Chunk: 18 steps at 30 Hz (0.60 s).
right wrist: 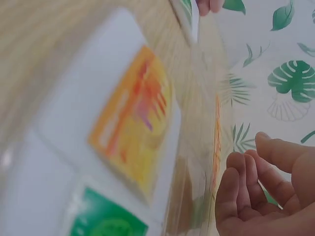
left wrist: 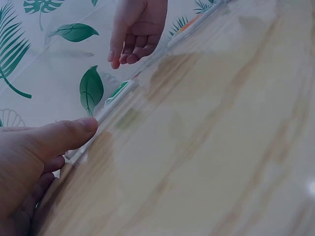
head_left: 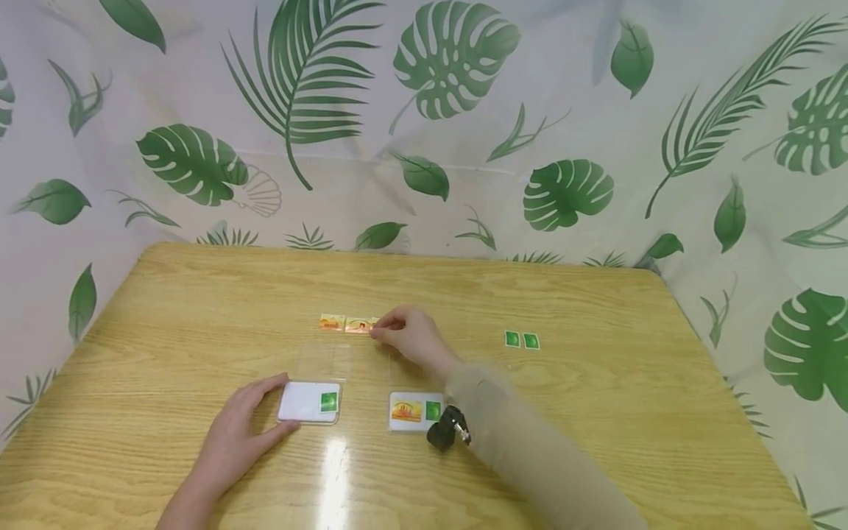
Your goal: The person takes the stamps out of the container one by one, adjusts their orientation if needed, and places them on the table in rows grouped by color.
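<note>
My left hand point(head_left: 233, 430) holds a small clear case point(head_left: 299, 401) with a white inside by its edges, thumb at the near side. One green stamp point(head_left: 328, 402) lies at its right end. Over the far row of orange stamps point(head_left: 358, 325) hovers my right hand point(head_left: 416, 340), its fingertips beside the right end of the row and partly covering a stamp there. In the right wrist view its thumb point(right wrist: 275, 150) and bent fingers are apart, and nothing shows between them. A second case point(head_left: 394, 426) holds an orange stamp point(head_left: 406, 411) and a green one point(head_left: 433, 410).
Two green stamps point(head_left: 521, 340) lie on the wooden table point(head_left: 596, 397) to the right. Transparent lids point(head_left: 324, 362) extend behind the cases. A leaf-patterned cloth point(head_left: 457, 147) hangs behind the table. The right forearm point(head_left: 530, 449) crosses beside the second case and a black wrist camera point(head_left: 442, 436) overlaps it.
</note>
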Each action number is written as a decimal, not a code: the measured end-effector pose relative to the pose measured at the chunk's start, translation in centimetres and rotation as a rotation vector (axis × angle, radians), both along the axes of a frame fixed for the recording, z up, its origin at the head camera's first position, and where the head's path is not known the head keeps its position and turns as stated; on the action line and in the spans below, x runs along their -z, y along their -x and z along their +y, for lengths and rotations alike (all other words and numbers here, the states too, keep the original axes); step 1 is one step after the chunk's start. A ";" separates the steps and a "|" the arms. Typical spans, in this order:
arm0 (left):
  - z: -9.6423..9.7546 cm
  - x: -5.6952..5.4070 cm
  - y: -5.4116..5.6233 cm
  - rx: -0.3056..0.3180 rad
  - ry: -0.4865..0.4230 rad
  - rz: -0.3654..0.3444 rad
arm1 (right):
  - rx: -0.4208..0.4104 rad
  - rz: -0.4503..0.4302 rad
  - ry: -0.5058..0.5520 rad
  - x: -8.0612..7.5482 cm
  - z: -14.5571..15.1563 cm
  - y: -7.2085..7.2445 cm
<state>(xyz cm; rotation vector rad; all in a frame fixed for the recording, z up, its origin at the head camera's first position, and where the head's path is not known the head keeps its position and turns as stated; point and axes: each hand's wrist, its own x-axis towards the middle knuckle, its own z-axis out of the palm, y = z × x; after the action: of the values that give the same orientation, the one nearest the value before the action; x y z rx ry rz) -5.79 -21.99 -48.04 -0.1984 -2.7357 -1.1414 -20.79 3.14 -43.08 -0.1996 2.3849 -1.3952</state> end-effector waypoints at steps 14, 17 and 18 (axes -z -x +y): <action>-0.1 -0.1 -0.1 0.008 -0.009 -0.033 | -0.171 -0.022 0.034 -0.6 -2.3 -3.3; -0.1 -0.1 -0.1 0.012 -0.011 -0.030 | -0.200 -0.003 0.014 -0.5 -2.8 -3.9; -0.1 -0.1 -0.1 0.013 -0.012 -0.028 | -0.211 0.005 0.005 -0.5 -2.9 -4.1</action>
<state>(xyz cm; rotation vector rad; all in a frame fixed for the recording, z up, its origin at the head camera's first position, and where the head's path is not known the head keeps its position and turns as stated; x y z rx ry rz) -5.72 -22.07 -47.90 -0.2011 -2.7551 -1.1723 -16.69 0.24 -42.63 -0.4421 2.2882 -1.3037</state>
